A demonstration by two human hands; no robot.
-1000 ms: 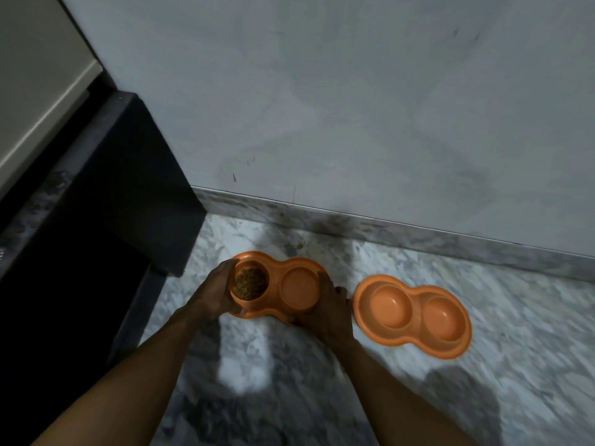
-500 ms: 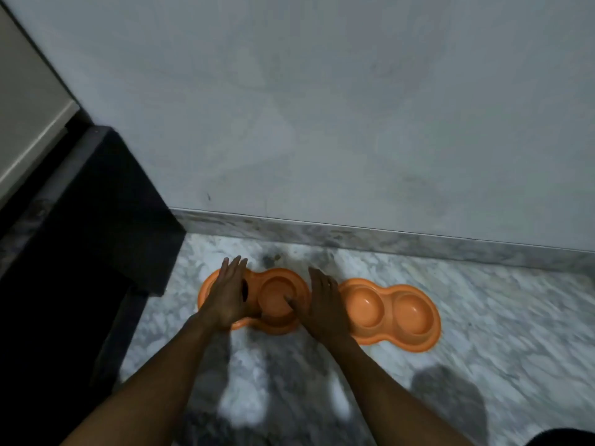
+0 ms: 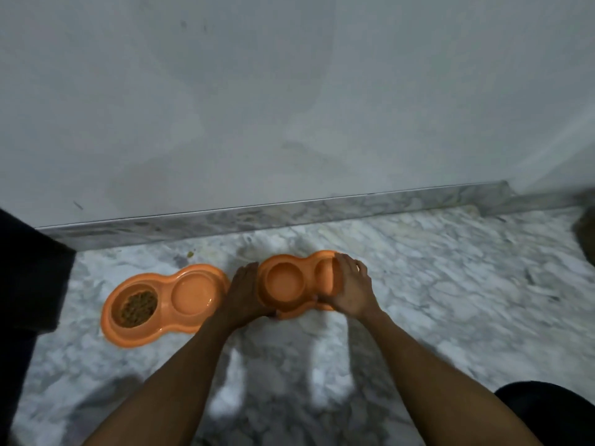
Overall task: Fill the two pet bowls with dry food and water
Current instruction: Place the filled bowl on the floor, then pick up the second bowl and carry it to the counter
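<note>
Plain grey wall [image 3: 289,91], marble skirting [image 3: 322,210], marble floor [image 3: 450,300]

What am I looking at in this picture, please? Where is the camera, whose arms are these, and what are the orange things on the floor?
There is no machine here: a person wears one wide-angle camera on the head, looking forward and down. So the two arms from the bottom edge are that person's own. On the marble floor, before a pale wall, are two orange double pet bowls. The left bowl lies alone; its left cup holds brown dry food, and I cannot tell whether its other cup holds water. The right bowl looks empty where it shows. The left hand grips its left end and the right hand its right end.
</note>
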